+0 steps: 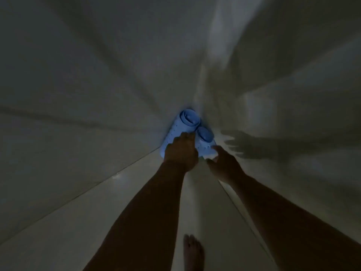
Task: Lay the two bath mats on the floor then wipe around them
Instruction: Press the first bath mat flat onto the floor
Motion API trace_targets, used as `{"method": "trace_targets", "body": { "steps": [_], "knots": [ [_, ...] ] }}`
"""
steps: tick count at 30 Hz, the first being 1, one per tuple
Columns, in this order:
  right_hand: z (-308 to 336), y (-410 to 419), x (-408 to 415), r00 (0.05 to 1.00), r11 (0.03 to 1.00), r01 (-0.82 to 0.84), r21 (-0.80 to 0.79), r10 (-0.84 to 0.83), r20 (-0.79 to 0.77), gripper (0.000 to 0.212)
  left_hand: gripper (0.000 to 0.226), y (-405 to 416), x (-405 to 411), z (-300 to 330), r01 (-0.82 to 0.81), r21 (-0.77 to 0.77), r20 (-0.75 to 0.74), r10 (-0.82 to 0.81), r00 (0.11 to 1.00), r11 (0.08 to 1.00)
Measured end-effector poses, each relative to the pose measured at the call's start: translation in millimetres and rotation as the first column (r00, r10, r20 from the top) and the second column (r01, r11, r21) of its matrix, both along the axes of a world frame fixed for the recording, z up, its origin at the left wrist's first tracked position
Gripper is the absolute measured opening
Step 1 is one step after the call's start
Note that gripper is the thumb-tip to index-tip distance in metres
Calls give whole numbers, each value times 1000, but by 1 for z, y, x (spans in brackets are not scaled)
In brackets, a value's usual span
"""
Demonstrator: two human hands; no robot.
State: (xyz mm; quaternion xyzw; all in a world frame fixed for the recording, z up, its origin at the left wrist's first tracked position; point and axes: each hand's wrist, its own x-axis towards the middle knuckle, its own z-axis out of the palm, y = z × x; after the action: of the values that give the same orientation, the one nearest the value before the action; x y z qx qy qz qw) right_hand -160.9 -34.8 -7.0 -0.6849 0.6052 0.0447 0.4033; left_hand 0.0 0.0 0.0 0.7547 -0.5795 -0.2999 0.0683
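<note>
Two light blue bath mats stand rolled up in the corner where two pale walls meet the floor. The larger roll [182, 128] leans on the left, the smaller roll [205, 137] stands beside it on the right. My left hand [180, 153] lies over the lower part of the larger roll, fingers bent onto it. My right hand [222, 163] reaches toward the base of the smaller roll with thumb and fingers spread, close to it; whether it touches is unclear. The scene is dim and blurred.
Pale tiled floor [109, 222] runs toward me between the two walls. A bare foot [193, 251] stands on it at the bottom centre. The shadow [246, 143] of my right hand falls on the right wall.
</note>
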Motion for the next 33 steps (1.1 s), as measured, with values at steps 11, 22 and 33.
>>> {"method": "trace_targets", "body": {
  "steps": [11, 22, 33],
  "knots": [
    [-138, -8, 28, 999, 987, 44, -156, -40, 31, 60, 59, -12, 20, -116, 26, -123, -272, -59, 961, 992],
    [-38, 179, -2, 938, 936, -247, -250, 296, 181, 53, 76, 203, 32, -35, 35, -54, -124, -41, 991, 998],
    [265, 397, 21, 932, 920, -300, -252, 339, 129, 61, 30, 458, 78, 270, 404, -293, 437, -254, 863, 866]
  ]
}}
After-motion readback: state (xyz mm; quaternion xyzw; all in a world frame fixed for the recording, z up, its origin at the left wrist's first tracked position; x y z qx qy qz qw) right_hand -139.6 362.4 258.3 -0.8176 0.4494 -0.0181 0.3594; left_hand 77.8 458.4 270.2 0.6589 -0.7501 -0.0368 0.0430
